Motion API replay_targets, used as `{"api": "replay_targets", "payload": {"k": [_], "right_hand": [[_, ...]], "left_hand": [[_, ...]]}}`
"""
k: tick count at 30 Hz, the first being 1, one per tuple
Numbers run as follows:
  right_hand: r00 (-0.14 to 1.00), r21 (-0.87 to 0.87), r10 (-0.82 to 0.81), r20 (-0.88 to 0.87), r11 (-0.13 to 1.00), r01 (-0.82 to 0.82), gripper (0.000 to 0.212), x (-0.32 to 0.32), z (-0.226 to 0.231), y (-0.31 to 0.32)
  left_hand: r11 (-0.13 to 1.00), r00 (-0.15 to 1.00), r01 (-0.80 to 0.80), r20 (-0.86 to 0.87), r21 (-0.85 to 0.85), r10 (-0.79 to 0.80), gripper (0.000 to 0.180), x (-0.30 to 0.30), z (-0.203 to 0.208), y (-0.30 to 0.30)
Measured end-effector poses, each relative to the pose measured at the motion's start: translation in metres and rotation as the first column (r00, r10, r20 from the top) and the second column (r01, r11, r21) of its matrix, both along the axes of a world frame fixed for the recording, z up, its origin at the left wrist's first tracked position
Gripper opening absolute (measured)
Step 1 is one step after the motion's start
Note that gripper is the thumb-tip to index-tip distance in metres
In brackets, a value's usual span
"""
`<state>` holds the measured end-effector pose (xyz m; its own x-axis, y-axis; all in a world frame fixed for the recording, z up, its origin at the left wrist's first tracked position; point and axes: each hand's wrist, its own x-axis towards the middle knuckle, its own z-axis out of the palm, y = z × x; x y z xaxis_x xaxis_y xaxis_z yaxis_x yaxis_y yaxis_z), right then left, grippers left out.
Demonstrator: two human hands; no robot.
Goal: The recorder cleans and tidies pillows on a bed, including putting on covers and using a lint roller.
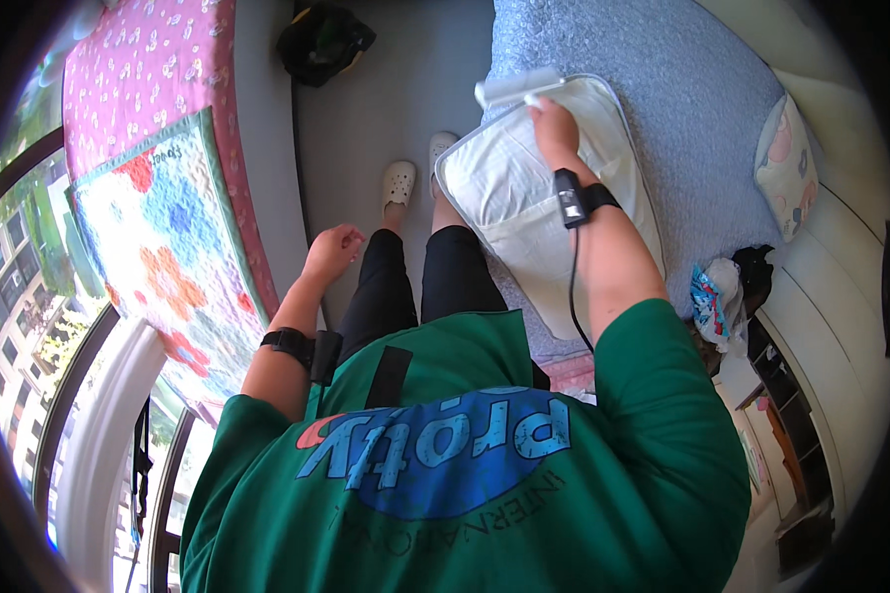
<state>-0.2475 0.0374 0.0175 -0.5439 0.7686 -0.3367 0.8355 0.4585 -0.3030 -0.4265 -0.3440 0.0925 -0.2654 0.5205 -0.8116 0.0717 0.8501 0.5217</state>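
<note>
My right hand [554, 130] is closed round the white handle of a lint roller [520, 87]. The roller's pale cylinder lies across the far end of a white pillow [554, 222] and is slightly blurred. Grey piping edges the pillow, and soft creases run over its top. It rests at a slant by my right leg, partly on the blue-grey bedding [677, 128]. My left hand [334, 252] hangs in the air beside my left knee, its fingers loosely curled with nothing in them. Both wrists wear black straps with small devices.
A patterned cushion [787, 168] lies at the bed's right side, near crumpled clothes or bags [722, 301]. On the left, a floral quilt [173, 257] covers a pink cloth [153, 54] beside the window. A dark bag [324, 44] sits on the grey floor [366, 124] ahead.
</note>
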Motion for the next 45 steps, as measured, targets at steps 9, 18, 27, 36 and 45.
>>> {"api": "replay_targets", "payload": {"k": [9,18,27,36,45], "right_hand": [[0.975,-0.033,-0.208,-0.08,0.978,0.206,0.03,0.128,0.065,-0.003],[0.915,-0.047,-0.087,0.395,0.992,0.115,0.026,0.125,0.039,-0.006],[0.98,-0.047,-0.178,0.09,0.982,0.183,0.03,0.037,-0.032,0.068],[0.993,-0.179,0.091,0.081,0.981,-0.076,0.03,0.037,0.061,-0.03],[0.939,-0.233,0.167,0.302,0.968,-0.097,0.021,0.035,0.01,-0.11]], "left_hand": [[0.996,0.997,-0.079,0.008,-0.028,0.079,0.012,-0.011,-0.025,-0.017],[0.997,0.997,-0.073,0.018,-0.017,0.073,0.013,-0.002,-0.024,0.012],[1.0,1.0,0.007,-0.005,-0.02,-0.007,0.015,-0.001,-0.023,0.032],[1.0,0.999,-0.02,0.029,-0.02,0.02,0.013,-0.005,-0.027,0.022],[0.999,0.999,0.051,0.006,0.02,-0.051,0.012,-0.009,-0.039,0.034]]}}
